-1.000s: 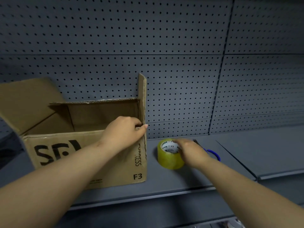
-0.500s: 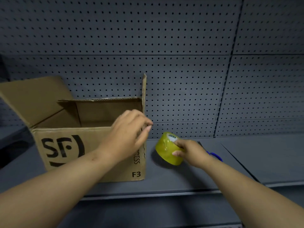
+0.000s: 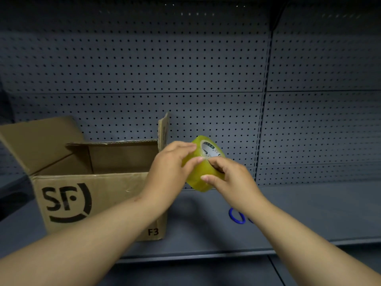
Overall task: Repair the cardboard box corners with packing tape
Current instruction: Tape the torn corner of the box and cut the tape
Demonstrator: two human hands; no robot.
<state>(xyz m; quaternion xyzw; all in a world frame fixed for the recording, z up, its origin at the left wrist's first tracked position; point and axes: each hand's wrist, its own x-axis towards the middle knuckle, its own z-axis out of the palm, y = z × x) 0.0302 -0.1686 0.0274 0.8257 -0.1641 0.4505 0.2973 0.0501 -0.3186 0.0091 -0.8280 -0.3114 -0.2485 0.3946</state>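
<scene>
- Fingers (image 3: pixel 186 147) of the left hand (image 3: pixel 171 170) pinch the tape roll (image 3: pixel 196 180); the right hand (image 3: pixel 233 178) grips it.
- Cardboard box (image 3: pixel 103 195) corner lies just left, nearer the left hand.

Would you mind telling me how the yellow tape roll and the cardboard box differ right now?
The tape roll is held up off the shelf by the left hand and right hand; the cardboard box stands on the shelf. The tape roll is round and translucent yellow; the cardboard box is square-edged, brown, printed in black. The tape roll is far smaller than the cardboard box. Both are in front of the pegboard wall.
</scene>
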